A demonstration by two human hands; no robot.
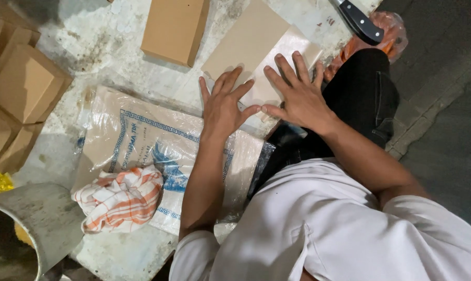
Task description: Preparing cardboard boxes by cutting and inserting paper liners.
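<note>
Currently both yr hands lie flat, fingers spread wide, gripping nothing: left hand (pixel 222 106) and right hand (pixel 298 96) press the flat cardboard sheet (pixel 246 44). Sheet's long axis runs diagonally away from yr fingertips, toward upper right; left hand sits nearer its middle.

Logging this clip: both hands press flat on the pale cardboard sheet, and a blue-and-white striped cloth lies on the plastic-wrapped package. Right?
Not quite. In the head view the cloth is orange-and-white striped, not blue. The rest holds: left hand and right hand press flat on the pale cardboard sheet, and the cloth lies on the plastic-wrapped package.
</note>
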